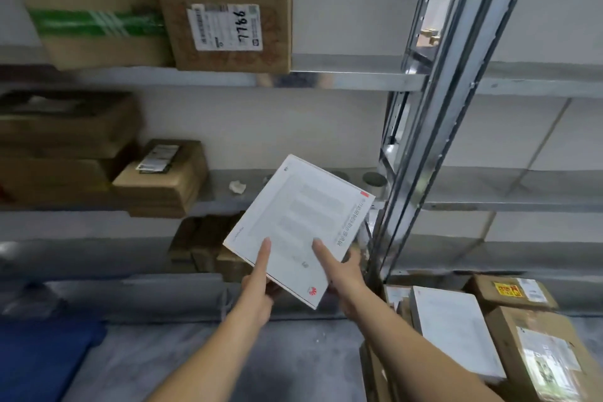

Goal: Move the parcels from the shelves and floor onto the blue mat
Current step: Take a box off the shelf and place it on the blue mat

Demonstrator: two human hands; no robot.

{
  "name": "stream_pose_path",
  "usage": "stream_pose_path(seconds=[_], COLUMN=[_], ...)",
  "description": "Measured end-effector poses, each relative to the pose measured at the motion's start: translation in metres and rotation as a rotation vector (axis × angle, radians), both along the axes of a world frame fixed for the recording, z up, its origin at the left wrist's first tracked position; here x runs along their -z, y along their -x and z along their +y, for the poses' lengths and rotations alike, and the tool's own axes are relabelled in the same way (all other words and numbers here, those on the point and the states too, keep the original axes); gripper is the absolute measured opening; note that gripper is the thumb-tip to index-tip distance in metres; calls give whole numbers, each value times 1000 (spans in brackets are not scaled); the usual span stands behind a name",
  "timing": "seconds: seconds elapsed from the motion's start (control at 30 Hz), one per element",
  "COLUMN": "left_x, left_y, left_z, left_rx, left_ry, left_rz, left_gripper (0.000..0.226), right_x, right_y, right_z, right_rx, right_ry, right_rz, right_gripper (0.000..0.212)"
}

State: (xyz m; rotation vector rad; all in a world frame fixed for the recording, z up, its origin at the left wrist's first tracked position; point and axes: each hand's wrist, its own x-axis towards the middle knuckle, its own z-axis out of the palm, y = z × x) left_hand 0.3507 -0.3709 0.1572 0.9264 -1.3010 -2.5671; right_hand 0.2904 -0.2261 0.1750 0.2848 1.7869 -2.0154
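I hold a flat white parcel (293,222) with a red logo in the air in front of the middle shelf, tilted. My left hand (257,284) grips its lower left edge, thumb on top and fingers underneath. My right hand (342,274) grips its lower right edge the same way. A corner of the blue mat (42,359) lies on the floor at the lower left. More cardboard parcels remain on the shelves: one with green tape (94,23) and one with a white label (228,19) on the upper shelf.
Brown boxes (65,147) and a smaller box (163,179) sit on the middle shelf at left. A metal shelf upright (424,140) stands just right of the parcel. A stack of parcels (483,336) fills the lower right. Grey floor (195,352) spreads below.
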Motion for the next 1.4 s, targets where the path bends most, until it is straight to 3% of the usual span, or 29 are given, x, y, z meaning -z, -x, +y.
stream_pose_path(seconds=[0.07,0.2,0.37,0.47,0.57,0.63,0.73,0.87,0.93,1.1,1.2,1.27,1.4], left_x=[-6,-25,-46,-58,-67,-66,-62,-55,-52,-48,-50,-54,-62], left_y=[-10,-32,-56,-53,-46,-41,-30,-20,-15,-5,-26,-50,-101], left_z=[-24,-82,-122,-120,-116,-108,-93,-80,-71,-69,-101,-127,-163], left_rx=[-38,-123,340,200,26,-101,-297,-476,-513,-476,-678,-778,-670], left_ry=[47,179,448,431,418,374,276,194,148,46,83,143,349], left_rz=[9,-56,-231,-211,-192,-181,-171,-132,-85,30,39,23,-36], left_gripper=[77,43,74,72,73,75,79,70,63,69,67,66,66], right_x=[-5,-13,-32,-50,-61,-62,-57,-52,-53,-30,-27,-26,-33], right_y=[-4,11,36,49,64,66,67,69,60,25,44,60,67], right_z=[-8,-3,-1,-17,-30,-39,-52,-71,-83,-111,-112,-113,-133], right_rx=[-67,-270,-544,-729,-756,-648,-446,-126,-79,-498,-610,-723,-874], right_ry=[10,-81,-151,-116,-19,42,-61,26,102,150,169,169,140], right_rz=[24,59,150,166,182,193,206,19,-58,-27,-4,17,74], right_gripper=[75,61,66,74,67,64,76,102,104,91,84,78,75])
